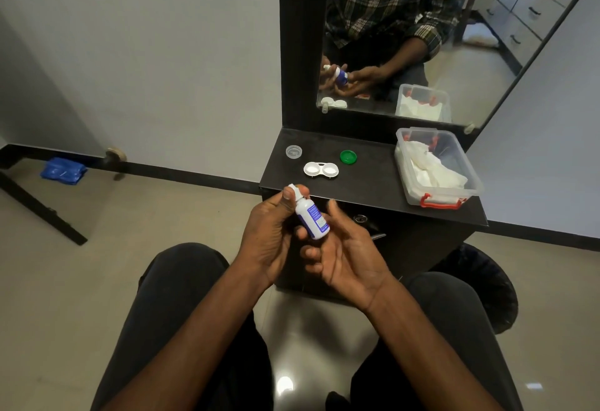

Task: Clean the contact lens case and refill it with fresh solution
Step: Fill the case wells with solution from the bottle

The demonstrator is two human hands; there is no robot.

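Note:
A white lens case (321,169) lies on the black shelf (373,183) with both wells uncovered. A green cap (348,156) sits to its right and a clear cap (293,151) to its upper left. Just in front of the shelf's edge, my left hand (269,235) grips a small white solution bottle (311,215) with a blue label, thumb and forefinger at its white tip. My right hand (344,251) is beside the bottle's base, palm up, fingers loosely bent against it.
A clear plastic box (454,196) with red latches, holding white tissue, stands on the shelf's right side. A mirror (422,37) rises behind the shelf. A black bin (487,280) sits on the floor at right, a blue packet (63,170) far left.

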